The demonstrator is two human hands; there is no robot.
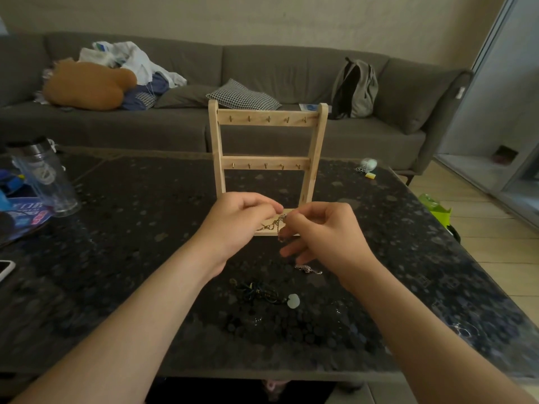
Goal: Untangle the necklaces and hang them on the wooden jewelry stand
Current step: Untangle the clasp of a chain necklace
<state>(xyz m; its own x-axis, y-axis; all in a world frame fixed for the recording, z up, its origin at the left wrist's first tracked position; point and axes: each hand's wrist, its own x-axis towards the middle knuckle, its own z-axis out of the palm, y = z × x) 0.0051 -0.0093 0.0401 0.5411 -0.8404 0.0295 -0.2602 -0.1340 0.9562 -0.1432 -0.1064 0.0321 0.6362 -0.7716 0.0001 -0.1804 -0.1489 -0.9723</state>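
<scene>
A tangle of thin chain (274,225) hangs between the two hands, held up just in front of the base of the wooden stand (267,147). The left hand (236,220) is curled closed with its fingertips pinching the chain's left part. The right hand (323,231) pinches the chain's right part between thumb and forefinger, with its other fingers spread loosely downward.

The stand is upright on the dark speckled table (140,228), with two crossbars, each carrying a row of small hooks; no chain hangs on any hook. Nearer the person than the stand, a small silvery chain (308,269) lies on the table just below the right hand. Nearer still lies a dark cord necklace (259,293) in a knot, with a pale round pendant (293,301) at its right end.

To the left of the stand, well apart, a clear bottle (43,176) with a dark lid stands on the table; what it holds cannot be told. A phone (5,269) lies at the table's left edge. To the right of the stand, near the far corner, are a small whitish object (368,164) and a yellow piece (371,176). Behind the stand is a grey sofa (291,71) with a checked cushion (243,96), a backpack (354,88) and a heap of clothes (125,68).
</scene>
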